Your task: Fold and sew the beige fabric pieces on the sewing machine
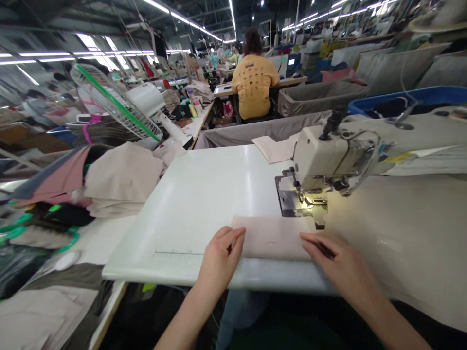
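Note:
A beige fabric piece, folded into a flat strip, lies near the front edge of the white sewing table. My left hand pinches its left end between thumb and fingers. At the opposite end, my right hand is closed on the fabric's edge; something dark shows under its curled fingers, too hidden to name. Just beyond the strip stands the sewing machine, its lit presser foot over the metal needle plate. The fabric's far edge lies close to that plate.
Another beige piece rests behind the needle area. Stacked beige fabric and a white fan stand to the left. Ahead, a person in a yellow shirt sits beyond a grey cloth bin. A blue tub is behind the machine.

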Demonstrator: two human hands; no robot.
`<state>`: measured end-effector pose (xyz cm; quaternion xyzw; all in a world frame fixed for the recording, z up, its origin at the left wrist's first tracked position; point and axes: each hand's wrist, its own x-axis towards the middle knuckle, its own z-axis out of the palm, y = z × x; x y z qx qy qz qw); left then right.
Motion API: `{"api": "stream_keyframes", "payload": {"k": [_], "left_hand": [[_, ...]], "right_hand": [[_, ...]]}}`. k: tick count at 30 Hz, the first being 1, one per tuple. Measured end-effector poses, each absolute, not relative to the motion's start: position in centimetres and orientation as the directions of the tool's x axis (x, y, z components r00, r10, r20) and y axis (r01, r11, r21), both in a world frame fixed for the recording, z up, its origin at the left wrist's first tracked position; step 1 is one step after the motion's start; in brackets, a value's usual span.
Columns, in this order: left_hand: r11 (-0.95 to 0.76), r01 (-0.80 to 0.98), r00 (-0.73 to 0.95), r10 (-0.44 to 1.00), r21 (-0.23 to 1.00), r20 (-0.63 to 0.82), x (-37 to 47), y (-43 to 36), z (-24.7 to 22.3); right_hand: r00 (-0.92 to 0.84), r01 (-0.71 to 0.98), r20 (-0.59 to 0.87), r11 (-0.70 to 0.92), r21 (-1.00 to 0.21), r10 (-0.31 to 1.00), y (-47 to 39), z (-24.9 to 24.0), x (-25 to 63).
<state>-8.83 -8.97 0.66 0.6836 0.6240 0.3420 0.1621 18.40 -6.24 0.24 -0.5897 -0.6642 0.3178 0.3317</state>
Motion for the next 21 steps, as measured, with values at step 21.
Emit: {"api": "stream_keyframes", "payload": {"k": [21], "left_hand": [[-0.071, 0.741, -0.082, 0.977, 0.668, 0.195, -8.39, -9.03, 1.08]], "right_hand": [[-0.061, 0.634, 0.064, 0.088, -0.769, 0.996, -6.08, -0.33, 18.63]]}}
